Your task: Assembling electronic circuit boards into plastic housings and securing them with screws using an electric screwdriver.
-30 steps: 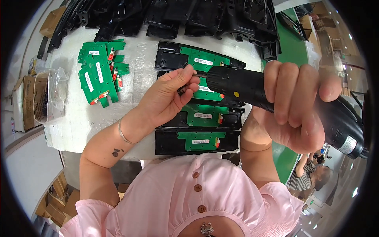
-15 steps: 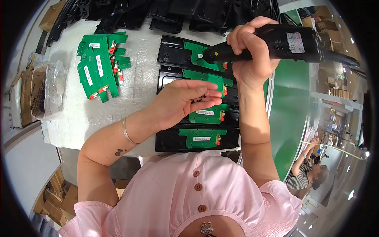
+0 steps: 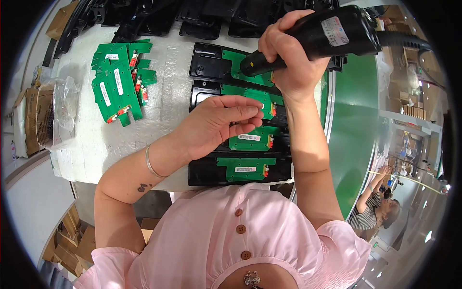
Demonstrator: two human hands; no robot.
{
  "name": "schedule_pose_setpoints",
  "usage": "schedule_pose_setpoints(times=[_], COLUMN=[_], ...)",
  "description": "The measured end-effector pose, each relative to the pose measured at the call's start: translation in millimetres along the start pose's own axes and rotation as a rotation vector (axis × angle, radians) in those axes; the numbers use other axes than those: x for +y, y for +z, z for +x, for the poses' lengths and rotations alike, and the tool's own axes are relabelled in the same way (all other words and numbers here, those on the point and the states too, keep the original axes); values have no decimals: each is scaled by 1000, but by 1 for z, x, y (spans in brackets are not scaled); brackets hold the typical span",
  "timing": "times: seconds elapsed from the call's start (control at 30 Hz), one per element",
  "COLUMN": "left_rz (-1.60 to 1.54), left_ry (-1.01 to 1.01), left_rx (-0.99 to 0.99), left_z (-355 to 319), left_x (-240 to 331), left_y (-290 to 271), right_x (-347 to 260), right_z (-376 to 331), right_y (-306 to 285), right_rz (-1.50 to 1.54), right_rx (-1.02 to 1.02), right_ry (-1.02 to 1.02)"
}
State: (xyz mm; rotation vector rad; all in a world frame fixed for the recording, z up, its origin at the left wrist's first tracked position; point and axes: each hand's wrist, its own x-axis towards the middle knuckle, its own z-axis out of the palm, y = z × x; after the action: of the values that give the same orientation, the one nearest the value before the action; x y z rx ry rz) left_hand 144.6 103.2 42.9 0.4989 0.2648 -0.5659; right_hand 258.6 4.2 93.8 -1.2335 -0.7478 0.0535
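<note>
My right hand (image 3: 288, 58) grips a black electric screwdriver (image 3: 332, 33), its yellow-tipped nose pointing down at the green circuit board (image 3: 245, 65) in the farthest black tray (image 3: 204, 60). My left hand (image 3: 216, 125) hovers over the second and third trays, fingers pinched together, perhaps on something small that I cannot make out. Several black trays lie in a row on the white table, each carrying a green circuit board; the nearest board (image 3: 243, 168) lies just below my left hand.
A stack of loose green circuit boards (image 3: 118, 86) lies at the table's left. A clear plastic bag (image 3: 60, 111) and a cardboard box (image 3: 29, 120) sit at the far left edge. Black plastic parts (image 3: 202, 14) line the back. A green conveyor belt (image 3: 353, 125) runs along the right; another person (image 3: 375, 207) sits beyond it.
My right hand has swung the screwdriver up from near my face and out, lowering its tip onto the farthest tray's board. The left hand drew back slightly toward the middle trays.
</note>
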Motion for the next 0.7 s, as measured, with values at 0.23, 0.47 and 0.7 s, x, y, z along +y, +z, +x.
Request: schedule_pose_setpoints(times=[0.23, 0.47, 0.7], left_rz=[-48, -96, -184], left_ry=[42, 119, 78], left_rx=[7, -52, -36], left_z=[3, 4, 2], left_x=[1, 3, 2], left_y=[-4, -9, -6], right_x=[-5, -82, -95], right_z=[2, -18, -26], right_y=[-4, -12, -20], right_rz=[-122, 184, 171], right_rx=[-5, -115, -285], right_ry=[-9, -144, -127])
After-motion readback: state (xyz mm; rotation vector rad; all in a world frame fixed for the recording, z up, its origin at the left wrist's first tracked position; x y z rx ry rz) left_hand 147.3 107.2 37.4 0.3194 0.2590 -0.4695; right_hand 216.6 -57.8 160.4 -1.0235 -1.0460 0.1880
